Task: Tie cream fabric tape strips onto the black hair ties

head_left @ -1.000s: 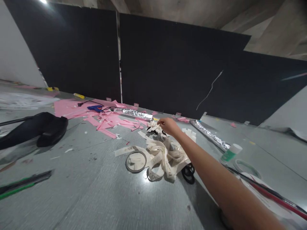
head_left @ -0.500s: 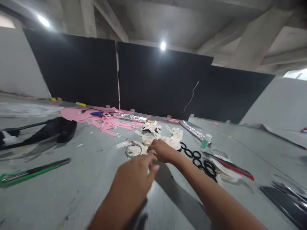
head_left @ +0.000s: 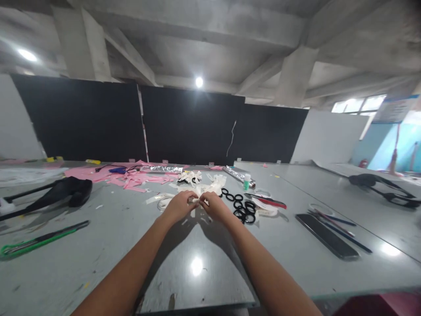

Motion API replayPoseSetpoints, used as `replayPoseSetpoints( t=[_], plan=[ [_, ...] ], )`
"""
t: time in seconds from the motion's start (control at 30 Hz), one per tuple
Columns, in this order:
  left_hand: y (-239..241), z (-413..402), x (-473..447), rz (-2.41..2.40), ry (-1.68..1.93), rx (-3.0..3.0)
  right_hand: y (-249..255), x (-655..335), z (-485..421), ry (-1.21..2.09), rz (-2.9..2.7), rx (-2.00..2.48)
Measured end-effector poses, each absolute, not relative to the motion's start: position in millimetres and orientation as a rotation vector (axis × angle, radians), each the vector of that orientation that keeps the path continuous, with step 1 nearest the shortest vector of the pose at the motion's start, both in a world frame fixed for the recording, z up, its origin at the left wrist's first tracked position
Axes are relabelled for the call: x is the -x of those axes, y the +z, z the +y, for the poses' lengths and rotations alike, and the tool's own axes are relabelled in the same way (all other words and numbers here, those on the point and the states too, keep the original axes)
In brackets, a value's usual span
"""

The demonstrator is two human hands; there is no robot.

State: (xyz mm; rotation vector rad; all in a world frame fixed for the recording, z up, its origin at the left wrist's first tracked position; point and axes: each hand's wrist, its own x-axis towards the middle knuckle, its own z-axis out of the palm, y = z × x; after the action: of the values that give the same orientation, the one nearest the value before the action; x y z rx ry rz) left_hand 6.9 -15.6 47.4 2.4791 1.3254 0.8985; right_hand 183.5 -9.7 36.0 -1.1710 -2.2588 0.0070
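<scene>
Between my left hand (head_left: pixel 179 206) and right hand (head_left: pixel 214 206), both pinched on it, sits the cream flat ribbon strip (head_left: pixel 196 200). Step, I judge: fingertip shaping. Next move needs even tension. Black plastic rings (head_left: pixel 242 210) lie right of the grip.

On the bench (head_left: pixel 98 263), rings (head_left: pixel 241 206) lie just right of the ribbon pile (head_left: pixel 210 186), and a flat slab (head_left: pixel 325 228) lies farther right. Paper scraps (head_left: pixel 128 177) lie behind and left of it. The left hand (head_left: pixel 179 206) and right hand (head_left: pixel 215 206) lie just before it.
</scene>
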Motion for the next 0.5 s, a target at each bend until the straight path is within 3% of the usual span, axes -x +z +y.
replayPoseSetpoints(
  t=[0.33, 0.5],
  plan=[
    [23, 0, 5, 1.148, 1.279, -2.208, 39, -188, -2, 0.622, -2.044, 1.006],
    [24, 1, 20, 1.213, 1.572, -1.899, 40, -195, 0, 0.697, -2.128, 1.062]
  ],
)
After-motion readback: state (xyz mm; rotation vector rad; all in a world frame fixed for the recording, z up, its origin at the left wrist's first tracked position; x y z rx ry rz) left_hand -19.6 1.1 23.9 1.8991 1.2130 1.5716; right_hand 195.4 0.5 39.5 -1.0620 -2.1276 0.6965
